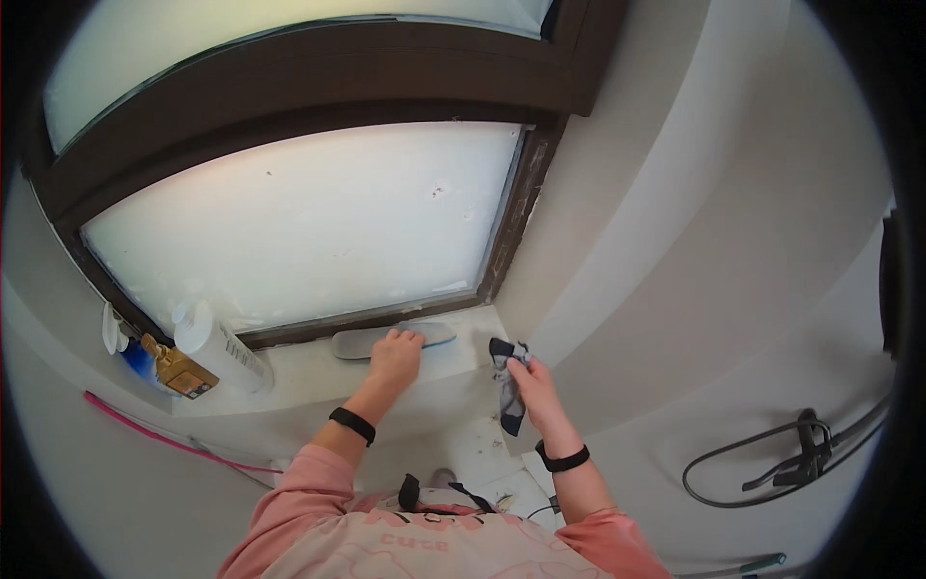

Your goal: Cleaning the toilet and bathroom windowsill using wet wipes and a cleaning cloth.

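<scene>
A flat grey insole with a blue edge lies along the white windowsill, below the frosted pane. My left hand is closed over its right part, fingers curled onto it, so that stretch is hidden. To the right of the sill's end, my right hand pinches a grey sock with dark navy ends. The sock hangs down, bunched and clear of the sill.
On the sill's left stand a white bottle, a gold pump bottle and a blue spray bottle. A pink stick leans lower left. A black shower hose loops on the right wall.
</scene>
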The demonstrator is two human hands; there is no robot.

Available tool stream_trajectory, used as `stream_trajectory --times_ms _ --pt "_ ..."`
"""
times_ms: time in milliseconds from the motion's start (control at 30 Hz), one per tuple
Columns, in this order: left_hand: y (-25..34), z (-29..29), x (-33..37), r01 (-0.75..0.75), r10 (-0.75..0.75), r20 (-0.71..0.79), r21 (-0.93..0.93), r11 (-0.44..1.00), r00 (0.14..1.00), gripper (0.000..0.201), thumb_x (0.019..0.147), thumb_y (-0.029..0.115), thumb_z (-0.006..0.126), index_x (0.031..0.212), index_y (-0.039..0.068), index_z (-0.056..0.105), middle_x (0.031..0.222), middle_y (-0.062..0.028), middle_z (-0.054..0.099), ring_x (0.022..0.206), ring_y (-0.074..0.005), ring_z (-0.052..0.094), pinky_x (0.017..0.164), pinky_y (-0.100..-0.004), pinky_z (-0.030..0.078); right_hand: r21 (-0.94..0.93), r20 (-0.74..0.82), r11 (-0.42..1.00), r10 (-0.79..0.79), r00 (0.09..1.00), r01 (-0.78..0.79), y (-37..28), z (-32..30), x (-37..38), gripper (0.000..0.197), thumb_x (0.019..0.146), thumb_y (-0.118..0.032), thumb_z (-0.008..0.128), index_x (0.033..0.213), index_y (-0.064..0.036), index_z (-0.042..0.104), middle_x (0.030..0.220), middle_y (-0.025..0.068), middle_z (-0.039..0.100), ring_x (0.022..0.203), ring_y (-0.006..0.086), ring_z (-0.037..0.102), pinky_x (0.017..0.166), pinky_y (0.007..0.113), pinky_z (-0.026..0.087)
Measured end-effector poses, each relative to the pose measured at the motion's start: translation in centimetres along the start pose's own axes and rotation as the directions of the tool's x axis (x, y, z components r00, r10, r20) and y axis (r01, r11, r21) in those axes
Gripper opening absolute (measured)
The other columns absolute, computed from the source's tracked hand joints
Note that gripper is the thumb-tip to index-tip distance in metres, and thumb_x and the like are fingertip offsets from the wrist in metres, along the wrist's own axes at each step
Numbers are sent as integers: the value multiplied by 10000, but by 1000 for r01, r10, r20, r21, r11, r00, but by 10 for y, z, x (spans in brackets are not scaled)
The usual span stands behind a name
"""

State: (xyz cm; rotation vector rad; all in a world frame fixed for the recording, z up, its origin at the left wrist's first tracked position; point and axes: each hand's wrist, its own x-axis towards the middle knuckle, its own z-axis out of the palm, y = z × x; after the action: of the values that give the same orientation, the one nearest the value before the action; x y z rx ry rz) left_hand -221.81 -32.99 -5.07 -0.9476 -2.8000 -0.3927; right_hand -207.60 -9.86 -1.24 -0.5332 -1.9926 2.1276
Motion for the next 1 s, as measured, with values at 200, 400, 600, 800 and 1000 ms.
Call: stream_trajectory --times_ms 200,400,600,800,1000 --pt "14 -73 -20 19 -194 -475 -349 937 858 400 773 9 598 1155 112 663 966 -95 714 861 -251 681 715 -387 534 -871 342 25 -687 641 491 54 31 86 266 853 -189 627 960 54 630 980 221 630 958 343 596 817 449 474" --pt "-10 -100 -58 67 -281 -491 -408 911 825 411 781 -9 612 1175 91 676 962 -126 711 817 -273 688 679 -350 534 -769 510 241 -324 796 591 62 169 50 302 840 -235 623 916 58 630 983 253 589 1001 408 553 937 506 431" --pt "-36 -125 -87 47 -296 -484 -462 886 824 391 793 -45 598 1161 61 679 979 -141 713 808 -279 691 686 -343 536 -881 465 -224 -256 847 416 34 63 97 175 828 -125 560 873 8 665 901 187 627 834 314 605 759 470 499" --pt "-39 -127 -108 -1 -235 -417 -492 871 878 385 796 -43 593 1161 50 669 963 -138 716 842 -292 694 714 -358 542 -934 344 -142 -114 932 328 36 149 78 264 856 -162 529 891 41 695 1043 260 646 981 379 609 941 483 451" --pt "-37 -131 -107 -102 -174 -500 -476 873 849 381 784 -34 593 1148 48 668 950 -144 713 816 -297 688 707 -356 539 -885 443 -39 -371 816 463 57 104 66 267 854 -155 496 823 50 664 906 231 650 934 391 593 908 498 451"
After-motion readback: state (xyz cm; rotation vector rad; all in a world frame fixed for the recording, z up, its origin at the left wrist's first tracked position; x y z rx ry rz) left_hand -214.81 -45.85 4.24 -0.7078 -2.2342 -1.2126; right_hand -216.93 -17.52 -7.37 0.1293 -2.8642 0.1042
